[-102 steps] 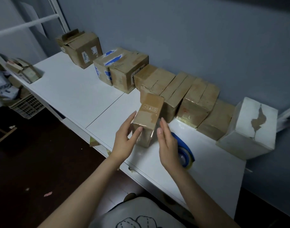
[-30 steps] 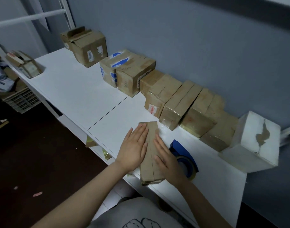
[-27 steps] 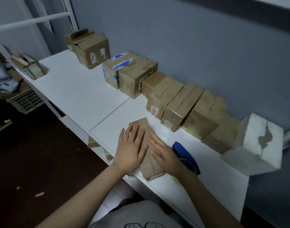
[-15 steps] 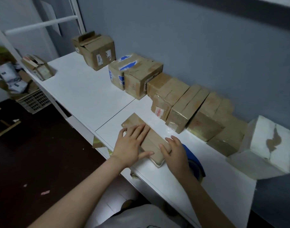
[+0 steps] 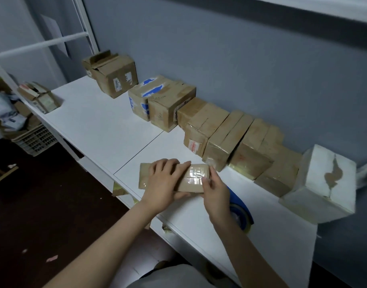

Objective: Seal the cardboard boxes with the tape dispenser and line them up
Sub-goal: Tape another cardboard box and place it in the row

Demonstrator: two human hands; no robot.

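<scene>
A flat, long cardboard box (image 5: 196, 177) lies lengthwise near the table's front edge, with shiny tape over its right half. My left hand (image 5: 164, 183) lies over the box's middle, fingers curled over its far edge and thumb under its near side. My right hand (image 5: 214, 191) grips the box's right end. A blue tape dispenser (image 5: 241, 210) lies on the table just behind my right wrist, mostly hidden by it. A row of several sealed cardboard boxes (image 5: 222, 138) stands along the wall.
The white table (image 5: 99, 123) runs left to right along a grey wall. A white torn box (image 5: 322, 183) ends the row at the right. An open-flapped box (image 5: 116, 75) stands at the far left. Small boxes (image 5: 39, 96) and a crate (image 5: 33, 138) sit beyond the table's left end.
The box was held upright, then laid flat pointing away from me. It has since been turned to lie left to right, and my right hand has shifted to its right end.
</scene>
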